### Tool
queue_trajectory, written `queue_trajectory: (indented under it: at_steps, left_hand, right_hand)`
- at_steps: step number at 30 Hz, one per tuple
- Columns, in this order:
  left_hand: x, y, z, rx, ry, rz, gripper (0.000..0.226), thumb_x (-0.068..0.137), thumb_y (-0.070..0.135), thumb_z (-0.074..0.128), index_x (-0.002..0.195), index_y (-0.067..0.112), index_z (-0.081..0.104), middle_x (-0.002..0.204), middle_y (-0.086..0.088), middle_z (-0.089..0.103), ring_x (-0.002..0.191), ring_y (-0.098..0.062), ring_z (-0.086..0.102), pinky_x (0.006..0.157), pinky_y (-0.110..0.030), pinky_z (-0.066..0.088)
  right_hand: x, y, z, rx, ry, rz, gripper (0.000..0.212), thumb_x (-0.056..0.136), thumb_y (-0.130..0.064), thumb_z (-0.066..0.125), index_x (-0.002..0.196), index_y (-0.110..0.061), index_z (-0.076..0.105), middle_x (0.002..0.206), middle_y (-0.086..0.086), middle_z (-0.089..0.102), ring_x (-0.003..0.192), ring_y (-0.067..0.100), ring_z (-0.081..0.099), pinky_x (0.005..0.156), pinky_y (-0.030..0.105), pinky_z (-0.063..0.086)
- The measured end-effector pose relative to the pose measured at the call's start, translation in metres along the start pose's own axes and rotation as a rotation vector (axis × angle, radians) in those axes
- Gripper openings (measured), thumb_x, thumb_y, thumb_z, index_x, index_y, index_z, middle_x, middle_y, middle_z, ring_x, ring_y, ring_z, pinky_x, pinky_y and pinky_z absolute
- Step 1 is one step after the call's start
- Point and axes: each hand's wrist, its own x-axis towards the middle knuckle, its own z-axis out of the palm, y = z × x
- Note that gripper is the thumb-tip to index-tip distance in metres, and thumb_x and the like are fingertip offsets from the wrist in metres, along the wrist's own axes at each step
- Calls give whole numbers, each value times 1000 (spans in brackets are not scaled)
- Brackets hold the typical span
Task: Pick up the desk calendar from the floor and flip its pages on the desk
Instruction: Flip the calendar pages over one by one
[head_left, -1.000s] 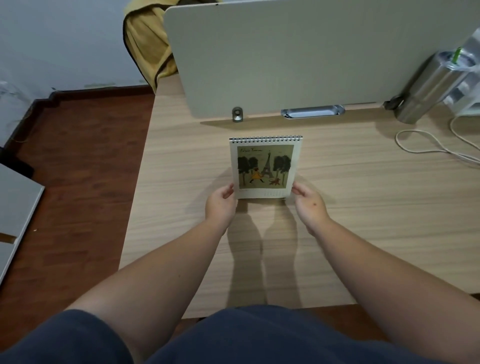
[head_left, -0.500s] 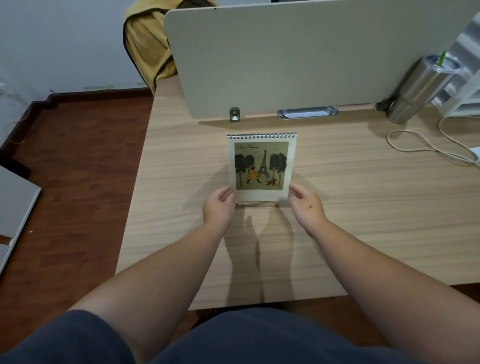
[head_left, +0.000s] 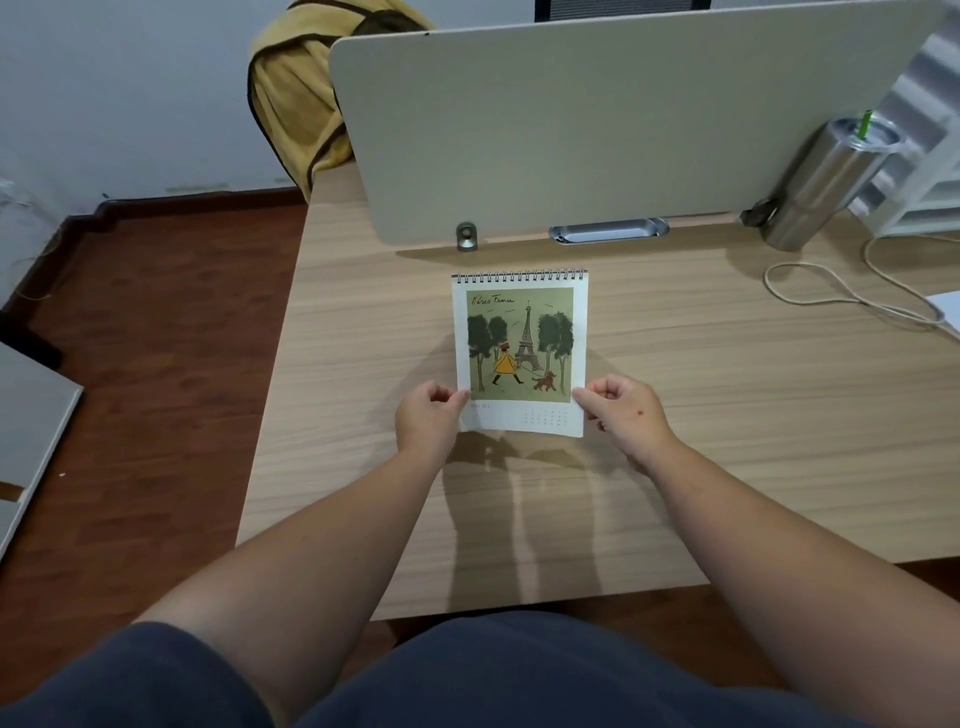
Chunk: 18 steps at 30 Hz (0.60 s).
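Note:
The desk calendar (head_left: 521, 349) stands on the wooden desk (head_left: 727, 405), spiral binding on top, its front page showing a green Eiffel Tower drawing. My left hand (head_left: 428, 421) pinches the page's lower left corner. My right hand (head_left: 626, 410) pinches the lower right corner. The page's bottom edge is lifted off the base towards me, and the calendar's base is hidden behind it.
A grey divider panel (head_left: 597, 119) runs across the back of the desk. A steel tumbler (head_left: 826, 182) stands at the back right, with a white cable (head_left: 841, 291) looping in front of it. A yellow bag (head_left: 296, 98) sits behind the desk's left end.
Both hands have moved up from the calendar's bottom edge to pinch the front page's lower corners, and the page's bottom edge has lifted towards me.

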Motion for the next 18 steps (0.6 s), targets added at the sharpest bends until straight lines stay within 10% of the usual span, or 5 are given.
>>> queue_trajectory:
  at_steps: [11,18]
  left_hand:
    - [5,-7,-13,-456,-348,-338,38,101,37,32,116,15,59,101,-7,68,91,-23,62,78,-35,52]
    - [6,-8,-9,-481,-474,-384,19,98,26,47,91,19,63,79,-1,68,75,-18,60,71,-33,49]
  right_hand:
    - [-14,-9,-7,-128,-12,-95,21,89,-15,61,72,-5,68,62,-1,61,61,11,55,63,23,44]
    - [-20,-14,-14,-256,69,-163,22,86,-20,61,72,-3,62,63,6,58,63,21,57,69,40,55]
